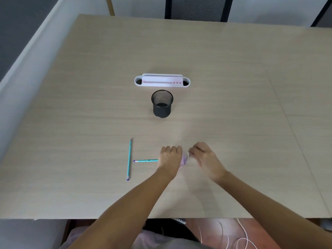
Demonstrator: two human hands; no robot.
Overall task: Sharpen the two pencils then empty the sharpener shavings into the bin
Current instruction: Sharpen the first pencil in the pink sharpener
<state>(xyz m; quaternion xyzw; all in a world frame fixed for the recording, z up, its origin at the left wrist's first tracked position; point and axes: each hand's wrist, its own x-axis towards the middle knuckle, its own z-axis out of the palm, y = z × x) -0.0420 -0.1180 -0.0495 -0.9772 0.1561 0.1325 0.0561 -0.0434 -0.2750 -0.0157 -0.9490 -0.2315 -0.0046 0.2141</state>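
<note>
Pale wood desk, black mesh bin at centre with nothing visible inside, white-pink organiser just behind the bin, 2 teal pencils nearer the person, loose pencil lying well left, left hand closed around second pencil and pink sharpener, right hand pinching the sharpener's far end.

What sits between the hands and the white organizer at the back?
In the head view, only the black mesh cup stands between the hands and the organizer; the table around it is bare.
</note>
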